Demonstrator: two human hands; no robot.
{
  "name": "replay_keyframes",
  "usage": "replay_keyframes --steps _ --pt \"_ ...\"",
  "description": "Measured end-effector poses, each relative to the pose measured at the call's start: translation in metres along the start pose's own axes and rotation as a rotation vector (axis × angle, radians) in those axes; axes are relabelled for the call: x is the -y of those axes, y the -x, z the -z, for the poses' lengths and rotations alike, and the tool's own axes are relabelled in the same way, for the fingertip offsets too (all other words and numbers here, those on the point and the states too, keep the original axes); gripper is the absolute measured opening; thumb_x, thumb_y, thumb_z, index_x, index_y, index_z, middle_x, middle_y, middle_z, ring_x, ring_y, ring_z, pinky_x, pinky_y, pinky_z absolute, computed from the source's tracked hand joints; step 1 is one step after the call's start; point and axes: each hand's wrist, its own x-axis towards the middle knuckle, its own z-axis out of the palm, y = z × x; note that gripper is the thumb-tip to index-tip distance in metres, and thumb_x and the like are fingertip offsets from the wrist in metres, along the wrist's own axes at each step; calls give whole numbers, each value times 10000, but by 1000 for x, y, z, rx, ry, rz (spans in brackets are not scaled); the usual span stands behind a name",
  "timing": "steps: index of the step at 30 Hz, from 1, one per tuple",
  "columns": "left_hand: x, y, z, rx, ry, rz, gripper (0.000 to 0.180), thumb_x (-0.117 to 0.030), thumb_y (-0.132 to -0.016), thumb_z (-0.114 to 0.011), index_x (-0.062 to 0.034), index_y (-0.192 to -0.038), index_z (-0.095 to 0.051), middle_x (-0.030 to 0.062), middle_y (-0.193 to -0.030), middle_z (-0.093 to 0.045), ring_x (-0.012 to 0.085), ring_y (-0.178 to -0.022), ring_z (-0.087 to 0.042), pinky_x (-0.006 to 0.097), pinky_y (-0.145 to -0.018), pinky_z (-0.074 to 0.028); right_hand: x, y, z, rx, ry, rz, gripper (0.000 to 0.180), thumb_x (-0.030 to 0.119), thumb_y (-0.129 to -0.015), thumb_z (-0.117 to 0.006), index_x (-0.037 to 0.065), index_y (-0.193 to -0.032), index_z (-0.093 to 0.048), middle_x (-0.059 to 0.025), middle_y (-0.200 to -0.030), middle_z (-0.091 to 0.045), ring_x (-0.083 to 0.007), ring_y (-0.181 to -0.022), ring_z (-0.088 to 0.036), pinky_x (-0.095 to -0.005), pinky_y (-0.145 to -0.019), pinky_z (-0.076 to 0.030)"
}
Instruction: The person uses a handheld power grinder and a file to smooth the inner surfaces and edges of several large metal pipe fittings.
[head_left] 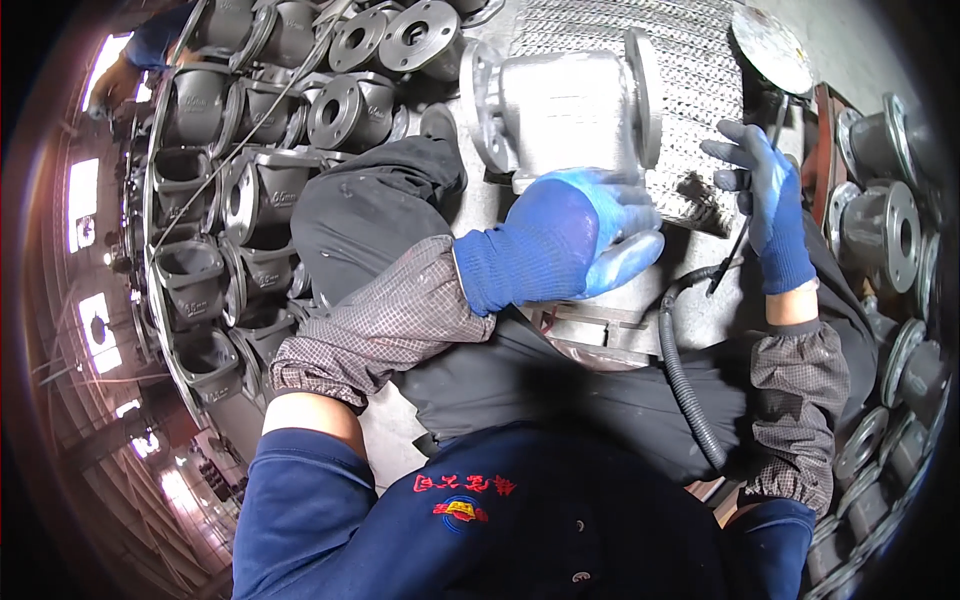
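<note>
A bright metal flanged valve body [565,110] lies on its side in front of me, one round flange at each end. My left hand [585,235], in a blue glove, is at its near side with fingers stretched out to the right and nothing in them. Whether the fingertips touch the casting I cannot tell. My right hand [765,185], gloved in blue and grey, is raised to the right of the casting, fingers apart and pointing left. A thin dark rod [738,245] passes behind this hand; I see no grip on it.
Under the casting lies a patterned metal plate [690,60]. A pale round disc [773,48] is at the far right. A black corrugated hose [685,385] curves over my right leg. Grey flanged castings [195,105] are stacked at left, more castings [875,235] at right. Another person's arm [150,45] shows far left.
</note>
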Motion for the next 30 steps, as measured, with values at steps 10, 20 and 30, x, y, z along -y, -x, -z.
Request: replay_keyframes --steps 10,20,30 --pt "40 50 28 11 -754 131 263 -278 -804 -592 -23 -822 -656 133 -830 -654 275 -894 -622 418 -853 -433 -74 -38 54 -329 -61 -81 509 431 -954 -384 -8 -1119 -583 -135 -932 -674 -149 -694 -590 -262 -510 -406" --pt "30 64 -11 463 -9 181 483 -421 -860 -489 -115 -494 -564 134 -507 -524 328 -464 -516 427 -474 -414 -277 -18 91 -55 1252 -381 517 362 -931 -330 -54 -968 -635 -315 -998 -594 -437 -959 -578 -481 -807 -457" --pt "46 62 -26 403 80 161 474 -452 -878 -486 -119 -559 -596 125 -557 -564 331 -504 -546 415 -479 -429 -348 -13 47 -281 979 -510 371 289 -842 -496 -37 -930 -651 -199 -903 -640 -329 -832 -589 -407 -728 -453"
